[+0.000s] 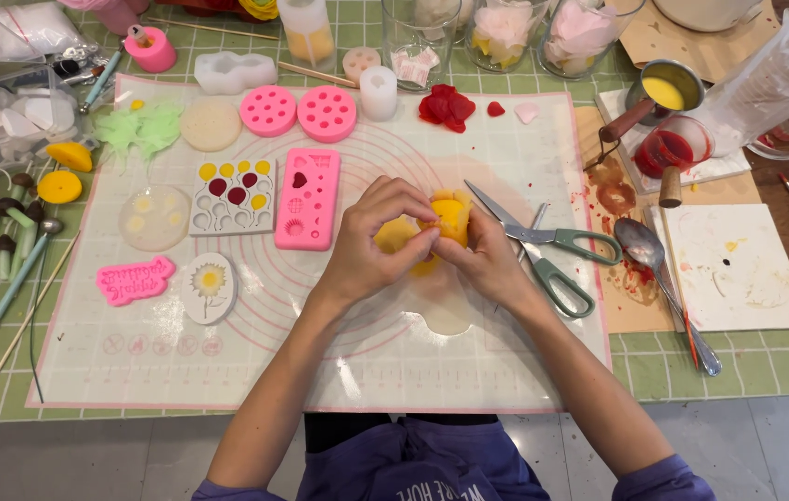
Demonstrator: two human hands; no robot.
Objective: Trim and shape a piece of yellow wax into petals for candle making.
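With the fingers of my left hand (371, 249) and right hand (487, 260) clamped together on the soft yellow wax flower (448, 221) above the translucent silicone mat (468, 371), I judge squeezing harder could crush its petals.

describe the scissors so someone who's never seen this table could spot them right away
Start at the large translucent work mat with the pink border that covers the middle of the table. At its right edge, just right of the right hand, lie the scissors, open, blades pointing up-left. Their grey-green handle loops set them apart from the metal spoon lying further right.
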